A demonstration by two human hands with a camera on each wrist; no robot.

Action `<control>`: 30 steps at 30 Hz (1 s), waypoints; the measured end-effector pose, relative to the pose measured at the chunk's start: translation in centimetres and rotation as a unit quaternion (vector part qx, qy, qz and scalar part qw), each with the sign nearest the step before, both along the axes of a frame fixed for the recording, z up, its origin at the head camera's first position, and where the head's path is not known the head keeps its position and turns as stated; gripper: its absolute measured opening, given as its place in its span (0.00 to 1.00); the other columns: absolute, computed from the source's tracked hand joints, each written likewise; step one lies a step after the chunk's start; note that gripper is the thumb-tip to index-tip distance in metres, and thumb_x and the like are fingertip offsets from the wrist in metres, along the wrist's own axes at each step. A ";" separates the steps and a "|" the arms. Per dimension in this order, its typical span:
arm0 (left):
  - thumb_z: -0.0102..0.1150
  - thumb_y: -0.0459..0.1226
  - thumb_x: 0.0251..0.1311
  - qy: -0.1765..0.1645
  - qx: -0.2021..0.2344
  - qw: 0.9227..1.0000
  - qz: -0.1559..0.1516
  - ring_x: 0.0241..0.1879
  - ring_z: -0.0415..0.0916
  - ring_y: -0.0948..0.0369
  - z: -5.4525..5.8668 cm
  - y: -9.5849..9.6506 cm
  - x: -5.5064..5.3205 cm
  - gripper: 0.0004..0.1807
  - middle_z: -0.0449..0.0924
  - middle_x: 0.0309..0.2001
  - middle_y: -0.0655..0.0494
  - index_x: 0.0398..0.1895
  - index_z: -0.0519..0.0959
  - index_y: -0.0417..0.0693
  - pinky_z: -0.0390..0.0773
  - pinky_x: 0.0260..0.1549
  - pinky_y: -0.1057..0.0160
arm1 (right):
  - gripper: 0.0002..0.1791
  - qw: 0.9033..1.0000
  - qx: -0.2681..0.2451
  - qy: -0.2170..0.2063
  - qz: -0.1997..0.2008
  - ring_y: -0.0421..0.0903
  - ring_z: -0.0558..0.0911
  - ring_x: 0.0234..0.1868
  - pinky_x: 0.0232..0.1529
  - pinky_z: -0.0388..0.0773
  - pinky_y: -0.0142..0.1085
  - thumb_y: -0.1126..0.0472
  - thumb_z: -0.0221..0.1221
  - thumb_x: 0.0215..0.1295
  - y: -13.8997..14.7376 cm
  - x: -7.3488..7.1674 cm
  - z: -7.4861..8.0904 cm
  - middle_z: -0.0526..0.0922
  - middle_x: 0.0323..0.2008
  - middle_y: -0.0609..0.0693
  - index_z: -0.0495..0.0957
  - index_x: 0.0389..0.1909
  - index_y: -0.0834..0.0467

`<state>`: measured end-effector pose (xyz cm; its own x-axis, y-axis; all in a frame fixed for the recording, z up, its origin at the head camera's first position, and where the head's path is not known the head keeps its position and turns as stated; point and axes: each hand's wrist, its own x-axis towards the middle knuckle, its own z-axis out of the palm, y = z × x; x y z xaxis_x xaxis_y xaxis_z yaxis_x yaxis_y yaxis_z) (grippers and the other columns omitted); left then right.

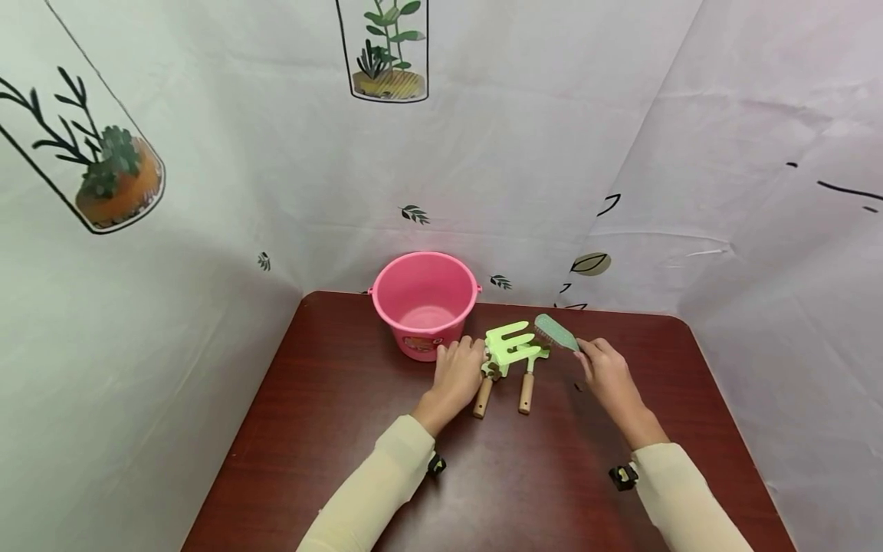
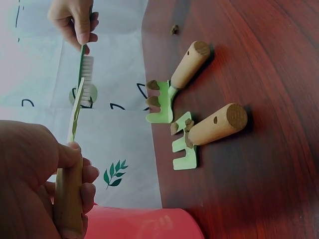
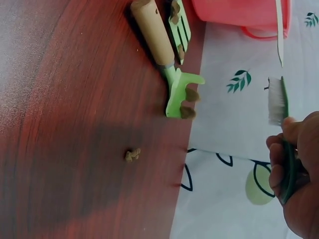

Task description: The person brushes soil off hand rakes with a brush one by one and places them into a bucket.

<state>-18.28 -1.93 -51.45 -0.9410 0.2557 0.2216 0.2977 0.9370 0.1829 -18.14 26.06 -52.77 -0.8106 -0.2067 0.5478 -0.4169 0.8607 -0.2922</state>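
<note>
My left hand (image 1: 461, 372) grips the wooden handle (image 2: 69, 199) of a light green garden fork (image 1: 510, 343), raised above the table with its tines toward the right. In my right hand (image 1: 610, 376) is a green scrub brush (image 1: 555, 331) with white bristles (image 3: 275, 102), held by its handle and close to the tines. Below them a small green hand rake (image 3: 182, 94) with a wooden handle lies on the table, brown soil stuck on its prongs. Beside it lies another green pronged tool (image 2: 185, 158), also with a wooden handle and soil clumps.
A pink bucket (image 1: 421, 341) stands at the back of the dark red wooden table (image 1: 331, 414), left of the tools. A small soil clump (image 3: 132, 155) lies on the table to the right. Behind hangs a pale cloth (image 1: 524, 153) printed with plants.
</note>
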 end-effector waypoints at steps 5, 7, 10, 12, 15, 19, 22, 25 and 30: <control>0.65 0.37 0.64 -0.005 0.002 1.000 -0.002 0.39 0.80 0.52 0.0 0.1 0.0 0.06 0.79 0.38 0.54 0.43 0.80 0.50 0.72 0.42 0.50 | 0.13 1.000 -0.012 0.007 0.006 0.53 0.81 0.30 0.30 0.80 0.48 0.71 0.68 0.63 -0.4 0.0 0.3 0.80 0.34 0.62 0.83 0.47 0.73; 0.66 0.36 0.62 -0.006 0.001 1.000 -0.004 0.38 0.79 0.53 0.1 0.1 0.0 0.07 0.79 0.37 0.54 0.41 0.80 0.51 0.72 0.42 0.50 | 0.13 1.000 -0.016 0.008 0.007 0.52 0.80 0.30 0.30 0.79 0.48 0.71 0.67 0.63 -0.7 0.1 0.5 0.80 0.34 0.62 0.83 0.48 0.72; 0.68 0.36 0.60 -0.009 -0.002 1.000 -0.007 0.39 0.79 0.53 0.0 0.3 -0.1 0.09 0.79 0.38 0.54 0.41 0.80 0.51 0.72 0.42 0.50 | 0.13 1.000 -0.020 0.010 0.016 0.52 0.80 0.30 0.30 0.79 0.47 0.71 0.67 0.64 -1.5 0.1 1.1 0.81 0.35 0.62 0.83 0.48 0.72; 0.70 0.36 0.58 -0.009 -0.003 1.000 -0.010 0.39 0.79 0.53 0.0 0.4 -0.1 0.10 0.80 0.38 0.54 0.42 0.80 0.51 0.71 0.42 0.50 | 0.13 1.000 -0.018 0.012 0.023 0.51 0.80 0.30 0.30 0.79 0.47 0.71 0.67 0.64 -2.0 0.2 1.5 0.81 0.35 0.62 0.83 0.49 0.72; 0.70 0.37 0.57 -0.007 -0.005 1.000 -0.013 0.39 0.79 0.53 -0.2 0.5 -0.1 0.11 0.80 0.39 0.54 0.43 0.81 0.52 0.71 0.40 0.51 | 0.14 0.999 -0.013 0.016 0.033 0.51 0.80 0.31 0.30 0.79 0.46 0.71 0.67 0.64 -2.8 0.2 2.0 0.81 0.35 0.62 0.83 0.49 0.72; 0.71 0.36 0.56 -0.004 -0.007 1.000 -0.012 0.38 0.79 0.53 -0.3 0.6 -0.1 0.11 0.80 0.39 0.55 0.41 0.81 0.53 0.70 0.39 0.51 | 0.13 0.999 -0.006 0.023 0.049 0.50 0.80 0.31 0.30 0.79 0.44 0.71 0.67 0.64 -4.0 0.2 2.5 0.81 0.35 0.60 0.83 0.48 0.71; 0.71 0.36 0.56 -0.004 -0.007 1.000 -0.011 0.38 0.79 0.53 -0.4 0.6 -0.2 0.11 0.80 0.39 0.55 0.41 0.81 0.53 0.70 0.39 0.51 | 0.13 0.998 0.002 0.023 0.063 0.48 0.79 0.31 0.30 0.79 0.43 0.71 0.67 0.63 -4.7 0.3 2.6 0.81 0.35 0.59 0.83 0.48 0.71; 0.71 0.36 0.56 -0.004 -0.006 1.000 -0.012 0.38 0.79 0.53 -0.4 0.6 -0.2 0.11 0.80 0.39 0.55 0.41 0.81 0.53 0.70 0.40 0.51 | 0.13 0.998 0.018 0.009 0.067 0.48 0.79 0.31 0.30 0.79 0.42 0.70 0.67 0.64 -5.1 0.5 2.4 0.80 0.35 0.59 0.83 0.48 0.70; 0.72 0.37 0.56 0.000 -0.003 1.000 -0.014 0.37 0.78 0.53 -0.4 0.5 -0.1 0.12 0.79 0.38 0.55 0.41 0.81 0.52 0.69 0.39 0.52 | 0.14 0.998 0.033 -0.030 0.040 0.50 0.81 0.31 0.31 0.80 0.43 0.69 0.66 0.66 -4.9 0.6 1.9 0.80 0.35 0.59 0.83 0.49 0.71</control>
